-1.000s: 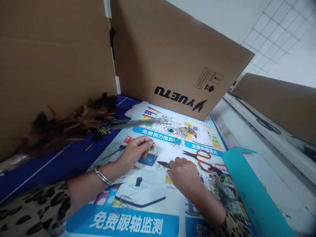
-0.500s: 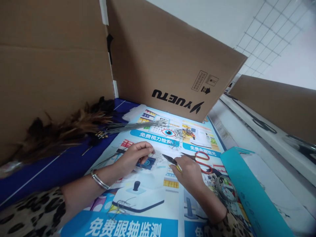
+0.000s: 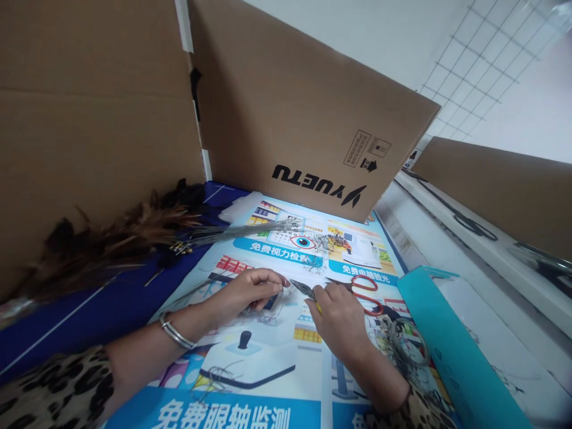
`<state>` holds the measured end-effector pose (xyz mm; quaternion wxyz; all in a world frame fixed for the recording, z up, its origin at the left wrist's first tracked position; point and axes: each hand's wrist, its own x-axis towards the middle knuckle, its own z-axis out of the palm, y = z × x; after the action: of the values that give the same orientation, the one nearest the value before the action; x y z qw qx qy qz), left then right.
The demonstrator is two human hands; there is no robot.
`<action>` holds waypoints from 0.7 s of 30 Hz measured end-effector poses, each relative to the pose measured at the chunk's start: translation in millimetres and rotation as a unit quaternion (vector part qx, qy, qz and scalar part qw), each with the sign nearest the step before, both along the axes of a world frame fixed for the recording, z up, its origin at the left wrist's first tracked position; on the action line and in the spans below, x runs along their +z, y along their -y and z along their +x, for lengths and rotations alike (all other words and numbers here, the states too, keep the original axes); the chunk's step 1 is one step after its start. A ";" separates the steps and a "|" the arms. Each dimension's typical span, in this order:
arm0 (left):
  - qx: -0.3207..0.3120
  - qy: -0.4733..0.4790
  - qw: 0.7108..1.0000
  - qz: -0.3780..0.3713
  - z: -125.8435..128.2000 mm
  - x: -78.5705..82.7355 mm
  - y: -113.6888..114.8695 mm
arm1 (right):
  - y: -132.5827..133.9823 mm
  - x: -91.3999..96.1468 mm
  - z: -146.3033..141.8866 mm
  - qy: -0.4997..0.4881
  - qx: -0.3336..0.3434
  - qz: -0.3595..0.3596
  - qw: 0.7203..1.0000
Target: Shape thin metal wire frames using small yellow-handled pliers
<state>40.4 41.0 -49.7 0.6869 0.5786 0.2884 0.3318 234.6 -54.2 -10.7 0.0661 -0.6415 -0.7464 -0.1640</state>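
My left hand (image 3: 250, 289) rests on a printed poster (image 3: 268, 357) and pinches a thin piece of wire between thumb and fingers. My right hand (image 3: 335, 313) is closed around small pliers (image 3: 304, 289) with a yellow handle. The dark jaws point left toward the left fingertips and almost touch them. A silver bangle (image 3: 175, 331) sits on my left wrist. Both sleeves are leopard print.
Red-handled scissors (image 3: 364, 293) lie just right of my right hand. A bundle of long wires (image 3: 241, 228) and brown feathers (image 3: 111, 235) lie at the left. Loose wire bits (image 3: 319, 244) and a wire coil (image 3: 409, 345) are nearby. Cardboard walls (image 3: 290, 113) stand behind, a teal box (image 3: 447, 345) at right.
My right hand has lifted the pliers and swung their jaws up and left toward the left fingertips. My left hand has shifted slightly forward. The view has tilted a little.
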 end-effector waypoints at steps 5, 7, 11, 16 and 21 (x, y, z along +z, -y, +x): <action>-0.045 -0.031 0.998 -0.013 -0.8 -0.3 -1.3 | 2.3 2.2 -3.7 0.021 0.021 0.000 1.000; -0.048 -0.035 0.998 -0.011 -0.7 0.9 -1.2 | 2.3 1.9 -4.1 0.020 0.026 -0.003 0.999; -0.052 -0.026 0.998 -0.023 -1.3 4.3 -1.3 | 0.3 -3.6 -1.7 -0.015 0.028 0.002 0.999; -0.027 0.004 0.997 -0.077 -4.1 8.8 -2.0 | -4.5 -17.5 5.9 -0.095 0.042 0.029 0.994; -0.020 0.029 0.996 -0.085 -5.0 9.2 -2.1 | -7.1 -24.9 9.6 -0.122 0.049 0.034 0.991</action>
<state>35.4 43.1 -40.5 0.7480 0.5142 0.2836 0.3093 244.2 -47.1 -35.6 0.1863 -0.6166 -0.7575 -0.1063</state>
